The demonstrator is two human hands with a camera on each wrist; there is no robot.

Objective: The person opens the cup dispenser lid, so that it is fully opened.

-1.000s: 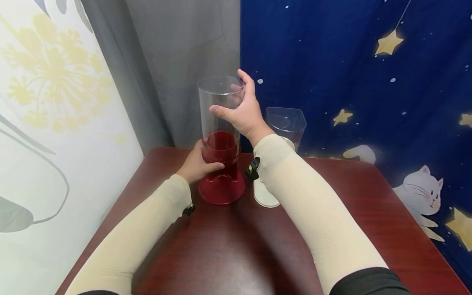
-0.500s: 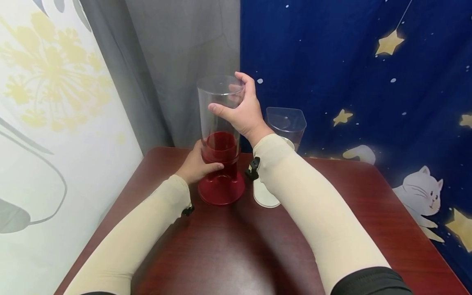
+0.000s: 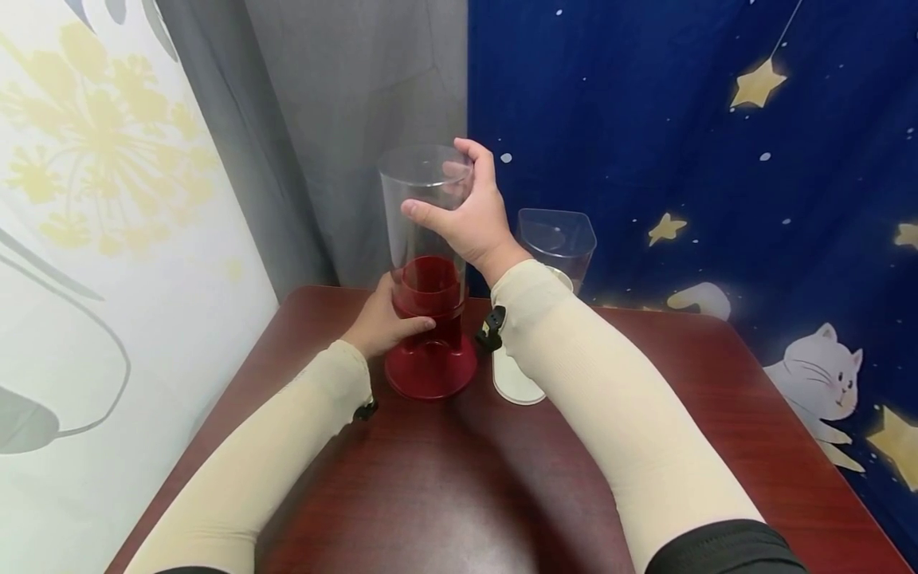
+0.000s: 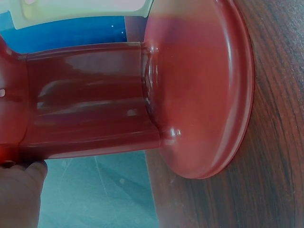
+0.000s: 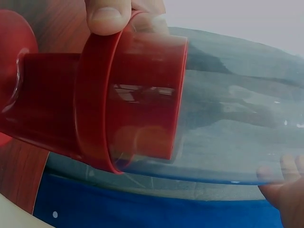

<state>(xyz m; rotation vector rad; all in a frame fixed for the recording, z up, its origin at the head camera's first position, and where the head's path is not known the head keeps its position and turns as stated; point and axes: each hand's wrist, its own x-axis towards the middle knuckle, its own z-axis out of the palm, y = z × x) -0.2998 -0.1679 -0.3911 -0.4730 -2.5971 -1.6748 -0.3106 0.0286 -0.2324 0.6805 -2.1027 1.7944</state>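
A clear plastic cylinder (image 3: 423, 211) stands over the inner ring of a red plastic stand (image 3: 432, 371), its lower end around the ring. In the head view it leans slightly left. My left hand (image 3: 380, 320) grips the stand's collar, thumb across the front. Near the cylinder's top, my right hand (image 3: 476, 215) holds its wall with thumb in front and fingers behind. The right wrist view shows the cylinder's lower edge at the red collar (image 5: 95, 99), with the left thumb (image 5: 107, 19) on that collar. Only part of the left hand (image 4: 21, 194) shows in the left wrist view.
To the right stands a white base (image 3: 515, 379) with a clear squared container (image 3: 555, 235) on top, partly hidden by the right forearm. Both stand on the dark red wooden table (image 3: 402, 494). Grey and blue curtains (image 3: 645, 143) hang close behind, with a pale one at left.
My right hand has shifted slightly left, and the cylinder's top has tilted left with it. The left hand and the red stand stay practically where they were.
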